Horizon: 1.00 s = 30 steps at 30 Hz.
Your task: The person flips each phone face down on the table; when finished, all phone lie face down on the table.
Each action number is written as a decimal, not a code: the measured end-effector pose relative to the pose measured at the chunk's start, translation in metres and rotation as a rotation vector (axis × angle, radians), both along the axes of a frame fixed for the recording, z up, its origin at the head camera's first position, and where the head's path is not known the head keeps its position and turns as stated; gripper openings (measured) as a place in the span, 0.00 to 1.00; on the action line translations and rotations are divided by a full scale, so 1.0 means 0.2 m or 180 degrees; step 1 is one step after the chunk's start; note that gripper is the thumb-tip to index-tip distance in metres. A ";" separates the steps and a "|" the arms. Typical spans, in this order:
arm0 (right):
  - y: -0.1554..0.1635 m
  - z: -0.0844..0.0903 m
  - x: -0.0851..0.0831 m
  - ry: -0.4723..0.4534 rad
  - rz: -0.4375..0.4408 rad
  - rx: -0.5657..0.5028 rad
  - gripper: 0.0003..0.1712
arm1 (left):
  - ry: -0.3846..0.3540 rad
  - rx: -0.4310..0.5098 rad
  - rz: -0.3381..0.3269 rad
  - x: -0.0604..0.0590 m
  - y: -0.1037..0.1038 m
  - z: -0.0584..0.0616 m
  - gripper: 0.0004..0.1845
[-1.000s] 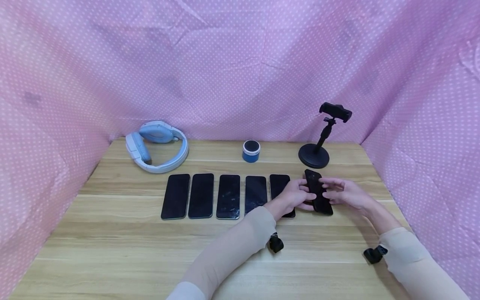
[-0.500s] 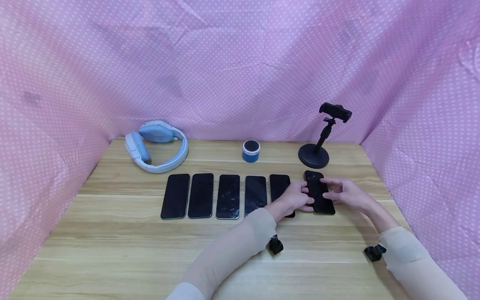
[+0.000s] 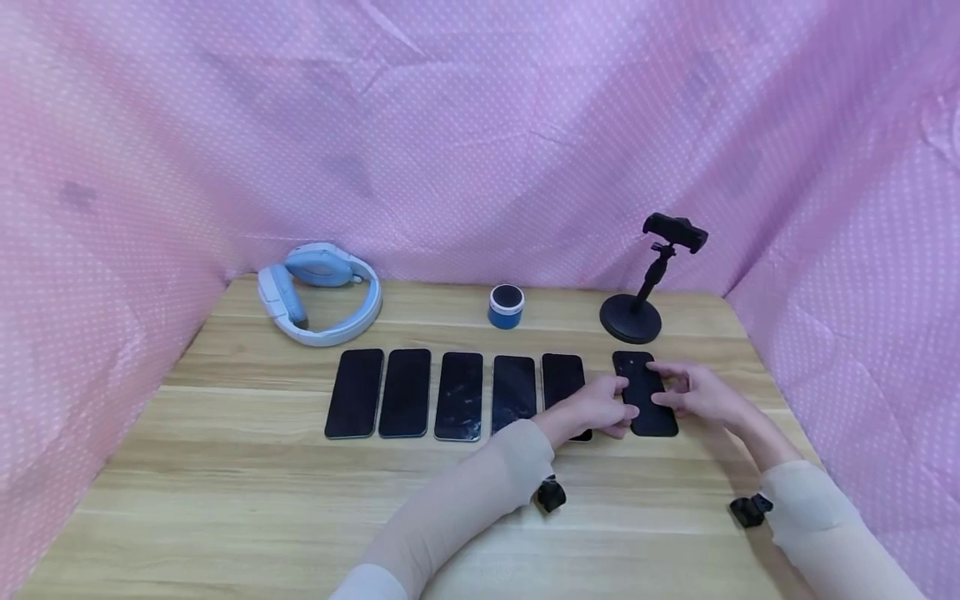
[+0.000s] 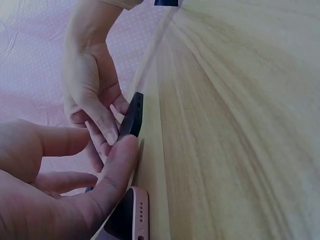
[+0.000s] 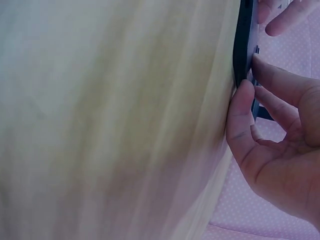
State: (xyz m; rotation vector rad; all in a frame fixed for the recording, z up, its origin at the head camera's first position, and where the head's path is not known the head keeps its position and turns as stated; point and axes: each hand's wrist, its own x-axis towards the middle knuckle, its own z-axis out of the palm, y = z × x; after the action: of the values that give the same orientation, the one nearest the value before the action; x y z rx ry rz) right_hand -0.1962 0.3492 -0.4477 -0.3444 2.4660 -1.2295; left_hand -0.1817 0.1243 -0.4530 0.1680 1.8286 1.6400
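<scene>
A black smartphone (image 3: 647, 407) lies almost flat at the right end of a row of phones. It looks back-up, with camera marks near its top. At its left edge my left hand (image 3: 592, 408) holds it, the thumb tip on its lower corner in the left wrist view. My right hand (image 3: 705, 395) pinches the opposite edge with thumb and forefinger, also seen in the right wrist view around the phone's edge (image 5: 244, 40). Under my left forearm and hand, another phone (image 3: 562, 379) is partly covered; its pink edge (image 4: 142, 215) shows in the left wrist view.
Several dark-screened phones (image 3: 405, 392) lie side by side on the wooden table (image 3: 247, 517). Behind them are light blue headphones (image 3: 330, 333), a small blue speaker (image 3: 506, 312) and a black phone stand (image 3: 632, 321). A pink dotted cloth (image 3: 465, 150) surrounds the table.
The black smartphone has gone from tilted to nearly flat. My left fingers have slid slightly down along its edge, and the head view has shifted a little.
</scene>
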 end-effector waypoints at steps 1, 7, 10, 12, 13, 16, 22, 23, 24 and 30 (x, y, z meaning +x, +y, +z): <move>0.00 -0.01 0.00 0.0015 -0.0008 0.0026 0.37 | -0.0006 -0.0038 -0.0026 0.01 0.00 0.00 0.32; 0.00 -0.07 0.04 -0.0020 -0.0047 -0.0013 0.37 | -0.0012 -0.0131 -0.0038 0.04 -0.01 -0.03 0.32; -0.02 -0.08 0.05 -0.0030 -0.0056 -0.0077 0.36 | 0.0046 -0.0152 -0.0068 0.04 -0.02 -0.04 0.32; -0.03 -0.08 0.05 -0.0056 -0.0069 -0.0125 0.36 | 0.0113 -0.0195 -0.0103 0.05 -0.04 -0.03 0.32; -0.04 -0.08 0.05 -0.0061 -0.0066 -0.0137 0.36 | 0.0179 -0.0221 -0.0119 0.05 -0.06 -0.03 0.32; -0.07 -0.07 0.05 -0.0035 -0.0073 -0.0125 0.36 | 0.0501 -0.0343 -0.0187 0.05 -0.11 -0.01 0.32; -0.14 0.02 0.09 0.0605 -0.0197 0.0012 0.32 | 0.1322 -0.0341 -0.0333 0.03 -0.28 0.05 0.32; -0.16 0.04 0.09 0.0679 -0.0234 -0.0036 0.32 | 0.1439 -0.0343 -0.0339 0.03 -0.31 0.06 0.32; -0.18 0.06 0.10 0.0740 -0.0244 -0.0089 0.32 | 0.1529 -0.0379 -0.0331 0.02 -0.33 0.07 0.32; -0.32 0.09 0.11 0.0542 -0.0187 -0.0702 0.36 | 0.1828 -0.0680 -0.0234 0.02 -0.43 0.09 0.31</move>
State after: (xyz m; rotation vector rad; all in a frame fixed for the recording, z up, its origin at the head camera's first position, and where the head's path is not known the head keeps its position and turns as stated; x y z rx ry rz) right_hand -0.1741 0.2861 -0.4291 -0.4550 2.5001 -1.5620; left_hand -0.1776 0.0379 -0.4341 0.6583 2.3714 1.4217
